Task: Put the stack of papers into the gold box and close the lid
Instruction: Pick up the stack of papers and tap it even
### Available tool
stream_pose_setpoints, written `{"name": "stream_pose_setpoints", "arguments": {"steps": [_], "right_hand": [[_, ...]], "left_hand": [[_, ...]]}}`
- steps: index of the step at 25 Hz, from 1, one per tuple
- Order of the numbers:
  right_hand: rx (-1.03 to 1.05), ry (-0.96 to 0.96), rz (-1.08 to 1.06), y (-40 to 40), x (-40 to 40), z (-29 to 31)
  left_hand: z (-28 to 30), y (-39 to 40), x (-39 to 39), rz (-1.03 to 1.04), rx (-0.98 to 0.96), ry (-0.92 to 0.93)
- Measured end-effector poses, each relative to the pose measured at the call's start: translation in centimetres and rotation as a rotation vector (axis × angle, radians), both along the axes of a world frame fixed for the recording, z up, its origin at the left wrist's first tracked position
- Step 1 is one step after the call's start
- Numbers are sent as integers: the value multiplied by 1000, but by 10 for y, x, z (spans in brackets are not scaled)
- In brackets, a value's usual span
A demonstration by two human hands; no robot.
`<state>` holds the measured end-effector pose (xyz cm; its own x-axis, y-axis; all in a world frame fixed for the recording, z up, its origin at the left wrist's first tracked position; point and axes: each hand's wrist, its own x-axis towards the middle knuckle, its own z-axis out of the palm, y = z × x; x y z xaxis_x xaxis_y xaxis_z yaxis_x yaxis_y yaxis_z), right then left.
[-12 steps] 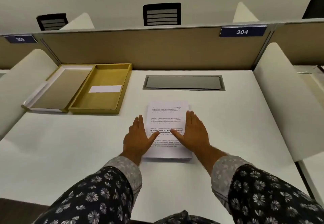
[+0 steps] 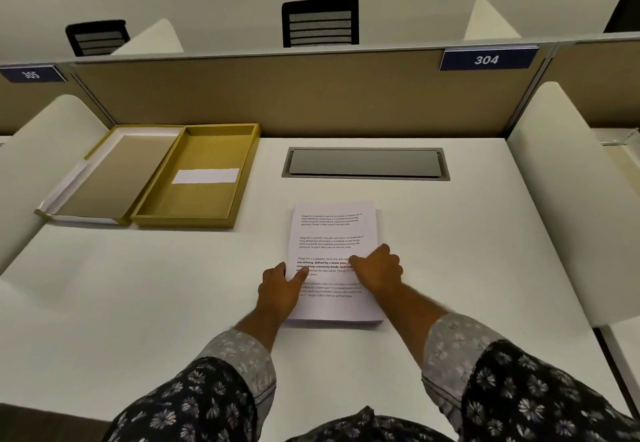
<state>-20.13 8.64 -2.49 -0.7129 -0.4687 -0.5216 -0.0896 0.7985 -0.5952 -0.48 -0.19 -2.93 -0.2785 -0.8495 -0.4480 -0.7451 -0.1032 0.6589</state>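
A stack of printed papers point(image 2: 332, 233) lies flat on the white desk in front of me. My left hand point(image 2: 280, 289) curls around its left edge, thumb on the top sheet. My right hand point(image 2: 377, 272) grips the right edge the same way, fingers tucked down at the side. The gold box point(image 2: 152, 206) sits open at the back left of the desk, with a white slip point(image 2: 205, 176) on its floor. Its lid point(image 2: 104, 178) lies upside down right beside it, on the left, touching it.
A grey cable hatch point(image 2: 365, 163) is set into the desk behind the papers. A tan partition point(image 2: 277, 95) closes the back, and white side dividers point(image 2: 568, 199) stand left and right. Black chairs point(image 2: 320, 22) show beyond the partition.
Both hands have gone from lying flat with fingers stretched out along the stack's sides to curling closed on its left and right edges. The stack is in the same place.
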Motion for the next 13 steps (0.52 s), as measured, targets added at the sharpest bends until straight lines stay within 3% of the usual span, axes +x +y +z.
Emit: {"name": "stream_pose_setpoints", "arguments": {"steps": [4,7,11,13], "right_hand": [[-83,-122,-48,3,-15,0],[-150,-261,-137,5,-14,-3],[-27,-277,-186,-2,-7,10],[-67,-333,-244,-12,-3,16]], "left_hand": [[-2,-5,6,-78,-7,-25],[-4,-16,17,-109,83,120],[1,-24,27,-149,160,200],[1,-28,30,-158,185,213]]}}
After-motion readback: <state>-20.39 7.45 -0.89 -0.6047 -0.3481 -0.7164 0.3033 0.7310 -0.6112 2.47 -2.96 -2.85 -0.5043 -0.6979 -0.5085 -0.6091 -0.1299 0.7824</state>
